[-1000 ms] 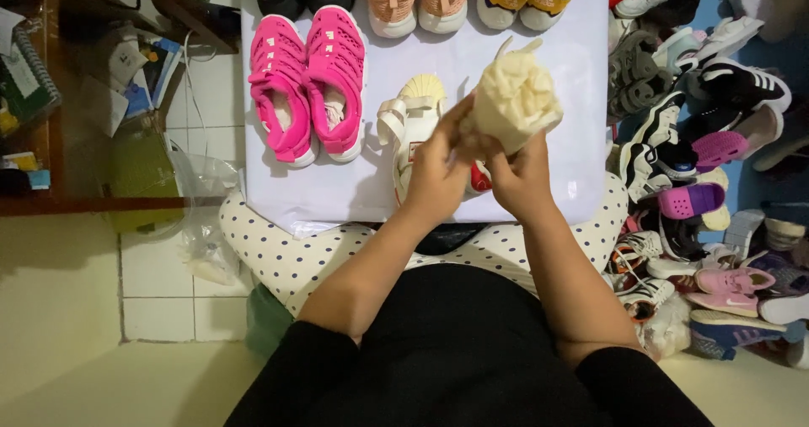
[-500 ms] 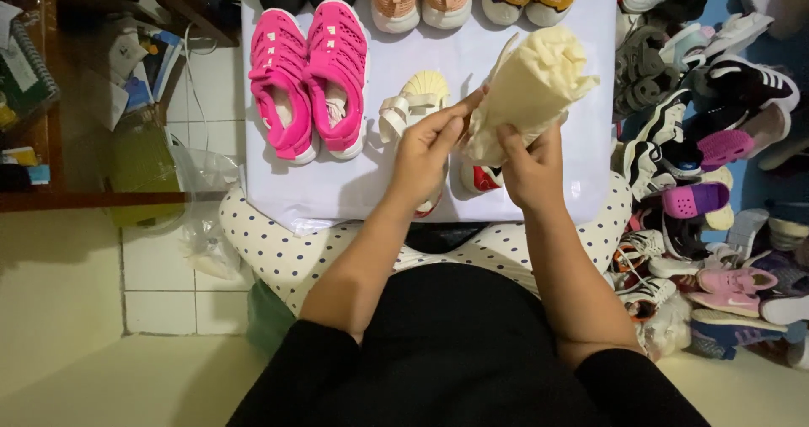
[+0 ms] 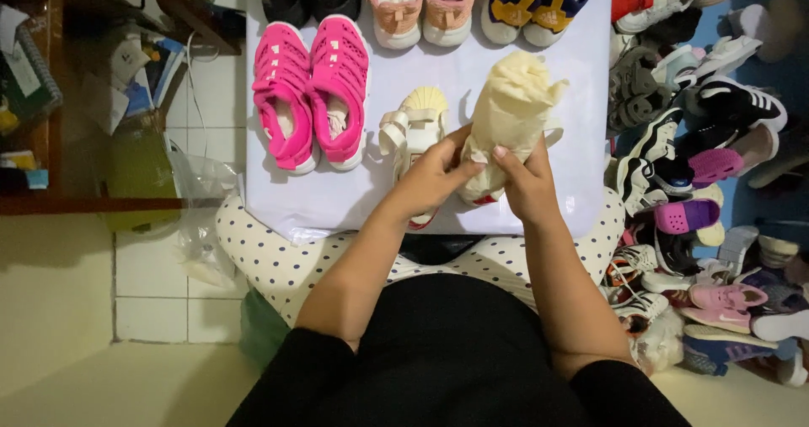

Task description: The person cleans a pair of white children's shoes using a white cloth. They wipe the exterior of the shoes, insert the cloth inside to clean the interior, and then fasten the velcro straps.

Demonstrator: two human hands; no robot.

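Looking straight down here: both hands are up at the middle of the frame, wrapped around a cream-coloured cloth (image 3: 514,107) that's bunched over a small shoe, with only a bit of the shoe's white and red end poking out at the bottom. The left hand (image 3: 430,178) has its grip closed on the lower left edge of the bundle, thumb laid across it, and the right hand (image 3: 527,182) is closed on the lower right side, fingers curled round the back. The bundle sits above a white sheet (image 3: 337,199) spread on the floor. At 9 o'clock from the cloth, just beside the left hand, lies a cream sandal (image 3: 413,128), and further out at 9 o'clock is a pair of bright pink shoes (image 3: 312,94). Along 12 o'clock there's a row of pairs, including peach-pink shoes (image 3: 424,5). At 3 o'clock there's a big messy heap of sneakers (image 3: 699,166).
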